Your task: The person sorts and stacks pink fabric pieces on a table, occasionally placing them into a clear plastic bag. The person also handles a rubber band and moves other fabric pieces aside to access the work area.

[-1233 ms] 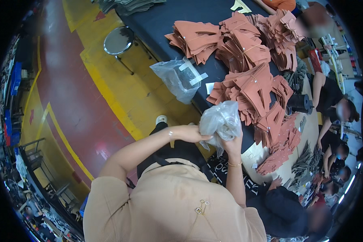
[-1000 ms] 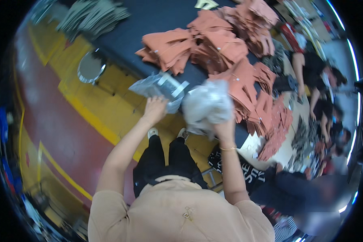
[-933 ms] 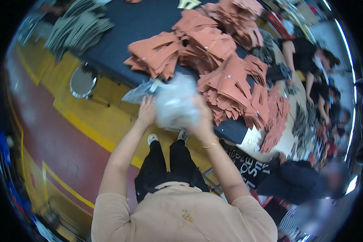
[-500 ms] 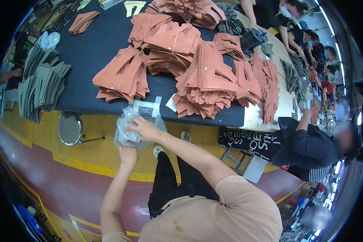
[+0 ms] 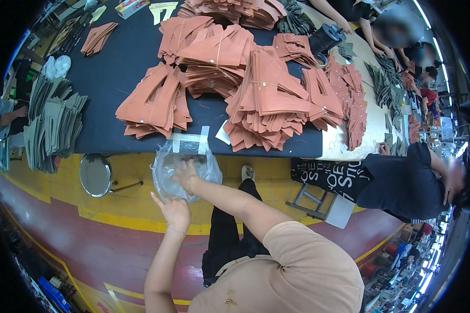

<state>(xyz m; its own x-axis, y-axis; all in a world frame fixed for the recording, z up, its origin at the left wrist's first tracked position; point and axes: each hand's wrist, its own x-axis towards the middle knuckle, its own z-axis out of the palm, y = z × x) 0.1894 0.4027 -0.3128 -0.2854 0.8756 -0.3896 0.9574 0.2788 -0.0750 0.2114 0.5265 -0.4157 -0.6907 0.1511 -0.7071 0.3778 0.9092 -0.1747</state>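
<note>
Around the plastic bag (image 5: 166,169), round stool (image 5: 95,176), terracotta stacks (image 5: 266,99)

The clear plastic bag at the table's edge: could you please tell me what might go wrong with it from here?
The clear plastic bag hangs at the edge of the dark table by tape strips, so a push from the right hand, reaching at or into it, might peel them loose.

The white paper lies close beside the tape, near the edge, so a sharp tug could perhaps knock it off.
</note>
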